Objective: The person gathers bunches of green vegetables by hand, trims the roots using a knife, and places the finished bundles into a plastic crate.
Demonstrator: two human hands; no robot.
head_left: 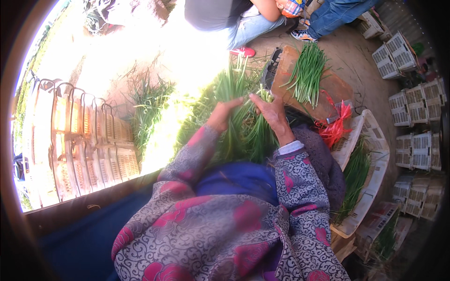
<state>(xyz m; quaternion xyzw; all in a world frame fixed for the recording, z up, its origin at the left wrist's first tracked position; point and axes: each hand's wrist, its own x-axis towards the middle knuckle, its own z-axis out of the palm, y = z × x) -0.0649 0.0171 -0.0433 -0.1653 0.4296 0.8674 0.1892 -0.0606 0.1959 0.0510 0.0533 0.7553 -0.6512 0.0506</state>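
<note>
My right hand is closed around a bunch of chives, its pale stem ends pointing up past the thumb and green leaves hanging below. Slightly to the left, my left hand has a digit stretched toward those stem ends; nothing shows in its grasp, and its other fingers are mostly hidden. Loose chives lie in a heap beyond and beneath both hands. On a worn brown board to the far right rests a laid-out bundle of chives. Red plastic ties hang beside my right forearm.
A pale plastic crate at my right holds more chives. Stacked crates stand along the right wall and at left. Two people are beyond the heap, one with a red shoe. Strong sunlight washes out the ground at upper left.
</note>
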